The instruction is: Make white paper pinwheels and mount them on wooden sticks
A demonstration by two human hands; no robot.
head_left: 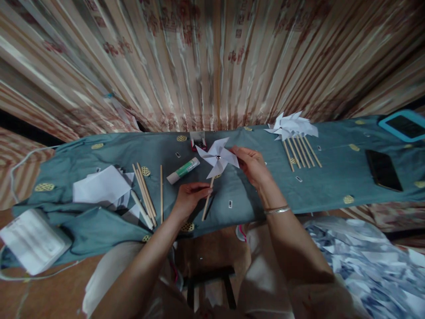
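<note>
A white paper pinwheel [217,158] with a shiny pin at its centre is held up over the green cloth. My left hand [192,197] pinches its wooden stick just below the blades. At the pinwheel's right edge, my right hand [249,165] has thumb and fingers closed at a blade tip. Left of the pinwheel lies a glue stick [183,170] with a green label. Behind it stands a small red box [198,144] with its clear lid raised and dark small pieces inside.
Several pinwheels [294,126] lie overlapped at the right, near a black phone [383,169] and a blue-framed tablet [407,125]. Loose sticks [144,190] and white paper sheets [101,186] lie at left, beyond a white box [35,241]. A bag of paper pieces [375,261] sits lower right.
</note>
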